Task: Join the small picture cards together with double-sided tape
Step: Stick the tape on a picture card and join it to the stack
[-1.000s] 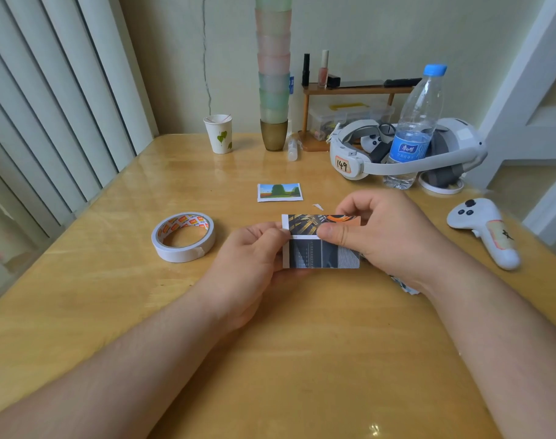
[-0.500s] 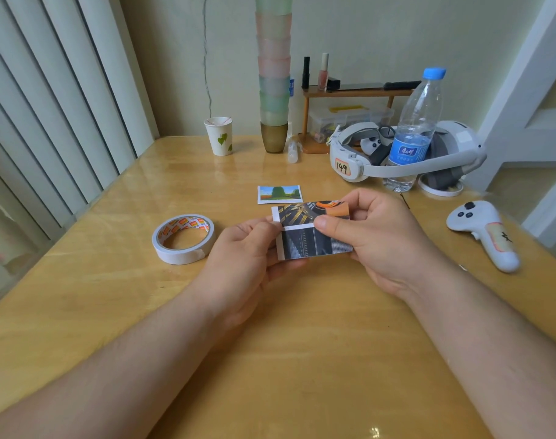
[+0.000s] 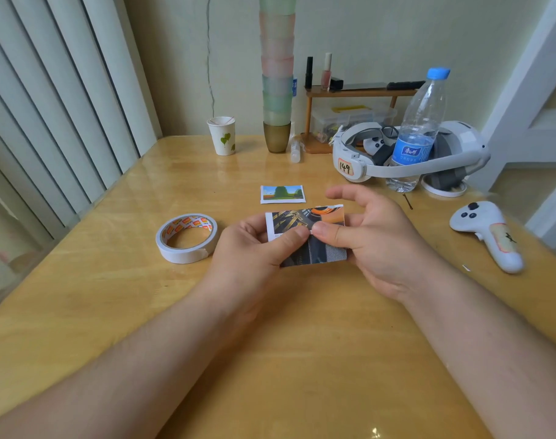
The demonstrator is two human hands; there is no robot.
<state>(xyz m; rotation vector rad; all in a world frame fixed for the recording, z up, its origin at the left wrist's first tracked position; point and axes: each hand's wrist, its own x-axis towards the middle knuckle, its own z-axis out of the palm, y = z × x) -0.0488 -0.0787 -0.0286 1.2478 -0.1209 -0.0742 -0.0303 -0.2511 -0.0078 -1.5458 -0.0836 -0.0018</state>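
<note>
Glossy honey-coloured wooden tabletop [image 3: 112,312] set in a corner, pale vertical blinds on one side, cream wall behind.

Both hands meet over the middle, raised a little off the wood. Left hand [image 3: 254,248] pinches the joined picture cards [image 3: 311,239] at their left end, thumb on top, fingers curled beneath. Right hand [image 3: 375,242] presses its thumb onto the seam between the two cards with fingers behind; its index finger is lifted and spread, touching nothing. Judgement: the thumbs sit on the seam to bed the tape down and keep the edges aligned.

Cards are thin, glossy printed paper, rectangular with white borders; upper one dark with yellow and orange, lower one grey and striped. They overlap along a long edge. No tape visible between them.

A third card, the landscape card [image 3: 282,194], lies flat just beyond the hands, green tree under blue sky. Probably next to be joined.

Roll of double-sided tape [image 3: 187,237] lies flat left of the hands, near but apart: white ring, orange-printed core, loose end stuck down.

Far edge: leaf-printed paper cup [image 3: 222,135], tall stack of translucent plastic cups [image 3: 277,74], clear water bottle [image 3: 419,128] with blue cap, white VR headset [image 3: 460,147]. White controller [image 3: 489,236] lies to the right.
</note>
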